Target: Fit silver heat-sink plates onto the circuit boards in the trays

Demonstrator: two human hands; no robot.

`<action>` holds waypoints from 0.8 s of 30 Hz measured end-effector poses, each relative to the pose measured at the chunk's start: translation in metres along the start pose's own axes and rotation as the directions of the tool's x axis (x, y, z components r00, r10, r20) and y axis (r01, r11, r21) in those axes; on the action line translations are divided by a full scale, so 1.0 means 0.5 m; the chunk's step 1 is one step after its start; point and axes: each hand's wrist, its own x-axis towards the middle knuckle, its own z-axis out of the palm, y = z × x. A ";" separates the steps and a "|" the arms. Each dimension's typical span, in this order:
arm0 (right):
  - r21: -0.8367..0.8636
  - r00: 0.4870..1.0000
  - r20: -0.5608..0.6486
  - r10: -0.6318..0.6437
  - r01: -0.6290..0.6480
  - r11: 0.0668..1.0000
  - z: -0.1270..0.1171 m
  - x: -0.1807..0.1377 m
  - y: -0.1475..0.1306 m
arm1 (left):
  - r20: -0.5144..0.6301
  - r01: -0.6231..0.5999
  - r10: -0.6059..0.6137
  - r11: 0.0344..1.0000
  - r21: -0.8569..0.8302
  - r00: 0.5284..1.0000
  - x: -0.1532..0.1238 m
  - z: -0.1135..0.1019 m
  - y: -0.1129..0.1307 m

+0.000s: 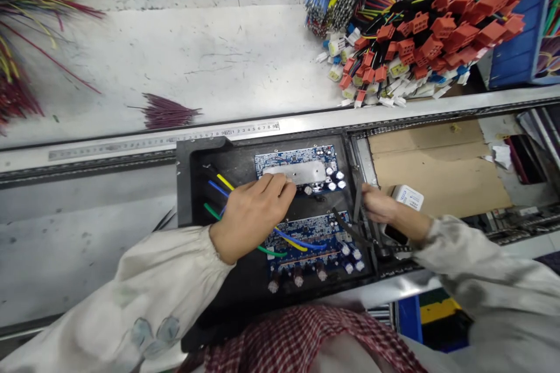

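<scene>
My left hand (258,210) is closed over blue, yellow and green wires (301,242), whose ends stick out on both sides of it. Its fingertips lie at the lower edge of a blue circuit board (295,157) with a flat metal plate. Nearer to me is a second circuit board (315,268) carrying several capacitors; the wires cross over it. Both boards lie in a black tray (210,157). At the tray's right edge, my right hand (380,207) has its fingers curled beside a dark flat strip (357,192); what they grip is hidden.
Bundled wires with red connectors (441,35) lie at the back right, by a blue bin (516,41). A pile of purple wires (166,112) rests behind a ruler strip (131,144). Right of the tray are cardboard (437,169) and a small white box (408,196).
</scene>
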 end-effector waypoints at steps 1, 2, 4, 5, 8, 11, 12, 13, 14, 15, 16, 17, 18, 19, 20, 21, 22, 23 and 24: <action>-0.051 1.000 -0.024 -0.006 0.005 0.999 -0.013 -0.031 -0.016 | 0.013 -0.007 0.008 1.000 -0.015 1.000 -0.002 -0.003 0.001; -0.111 0.998 -0.058 -0.028 0.022 0.994 -0.020 -0.065 -0.035 | 0.027 -0.014 0.015 0.999 -0.033 1.000 -0.004 -0.005 0.000; -0.462 0.944 -0.169 -0.283 0.178 0.869 0.000 -0.126 -0.072 | 0.060 -0.024 0.029 0.997 -0.075 0.998 -0.007 -0.005 -0.003; -0.689 0.868 -0.132 -0.480 0.268 0.673 0.029 -0.146 -0.086 | 0.076 -0.025 0.032 0.995 -0.100 0.997 -0.008 -0.004 -0.006; -0.842 0.758 0.335 -0.559 0.507 0.183 0.161 -0.153 -0.094 | 0.097 -0.019 0.037 0.982 -0.185 0.995 -0.013 0.003 -0.022; -0.876 0.777 0.448 -0.442 0.481 -0.041 0.268 -0.113 -0.072 | 0.055 -0.014 0.030 0.962 -0.272 0.998 -0.035 -0.004 -0.035; -0.881 0.778 0.448 -0.441 0.469 -0.066 0.285 -0.102 -0.065 | 0.032 -0.021 0.032 0.954 -0.299 0.999 -0.050 -0.011 -0.037; -0.881 0.770 0.447 -0.455 0.466 -0.078 0.294 -0.095 -0.059 | 0.009 -0.044 0.049 0.945 -0.323 0.999 -0.066 -0.020 -0.038; -0.881 0.758 0.447 -0.475 0.467 -0.084 0.296 -0.092 -0.053 | -0.011 -0.075 0.075 0.935 -0.348 0.997 -0.085 -0.029 -0.037; -0.880 0.747 0.446 -0.493 0.466 -0.091 0.293 -0.093 -0.049 | -0.025 -0.100 0.098 0.919 -0.380 0.995 -0.104 -0.038 -0.035; -0.880 0.736 0.445 -0.511 0.465 -0.096 0.289 -0.096 -0.045 | -0.034 -0.114 0.109 0.901 -0.418 0.993 -0.122 -0.045 -0.034; -0.880 0.726 0.441 -0.528 0.464 -0.098 0.284 -0.100 -0.041 | -0.040 -0.114 0.107 0.882 -0.458 0.993 -0.138 -0.049 -0.032; -0.882 0.717 0.434 -0.545 0.462 -0.096 0.281 -0.104 -0.038 | -0.044 -0.101 0.091 0.863 -0.495 0.995 -0.150 -0.050 -0.030; -0.884 0.710 0.425 -0.561 0.459 -0.090 0.278 -0.108 -0.034 | -0.046 -0.082 0.068 0.846 -0.527 0.997 -0.158 -0.049 -0.030; -0.887 0.704 0.413 -0.577 0.454 -0.081 0.276 -0.111 -0.030 | -0.047 -0.066 0.048 0.833 -0.550 0.998 -0.162 -0.045 -0.029; -0.891 0.700 0.400 -0.592 0.450 -0.070 0.274 -0.114 -0.026 | -0.048 -0.060 0.039 0.825 -0.562 0.998 -0.164 -0.039 -0.030; -0.892 0.697 0.388 -0.603 0.448 -0.056 0.273 -0.117 -0.022 | -0.048 -0.059 0.039 0.822 -0.567 0.998 -0.163 -0.034 -0.030; -0.892 0.694 0.379 -0.612 0.450 -0.042 0.272 -0.120 -0.019 | -0.043 -0.058 0.041 0.819 -0.571 0.998 -0.160 -0.029 -0.031; -0.890 0.690 0.374 -0.620 0.455 -0.030 0.271 -0.124 -0.016 | -0.035 -0.058 0.046 0.819 -0.571 0.998 -0.157 -0.025 -0.032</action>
